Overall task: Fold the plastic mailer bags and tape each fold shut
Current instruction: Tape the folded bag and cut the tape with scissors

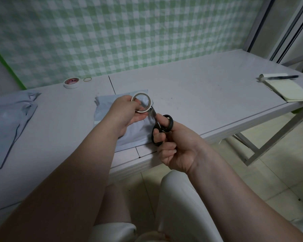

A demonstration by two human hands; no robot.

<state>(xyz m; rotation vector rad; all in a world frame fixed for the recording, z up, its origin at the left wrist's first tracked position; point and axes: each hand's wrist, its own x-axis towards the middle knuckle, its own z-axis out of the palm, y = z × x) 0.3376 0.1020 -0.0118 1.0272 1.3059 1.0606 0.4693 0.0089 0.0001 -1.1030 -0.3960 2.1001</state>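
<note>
A folded pale grey mailer bag lies on the white table near its front edge. Above it my left hand holds a thin ring of clear tape, fingers curled round its lower rim. My right hand grips black-handled scissors, whose blades point up at the roll's lower right edge. More grey mailer bags lie spread loosely at the table's left end.
A white tape roll with a red core label and a rubber band lie by the checked wall. A notepad with a black pen sits at the right end. Below are my knees, the tiled floor and the table's legs.
</note>
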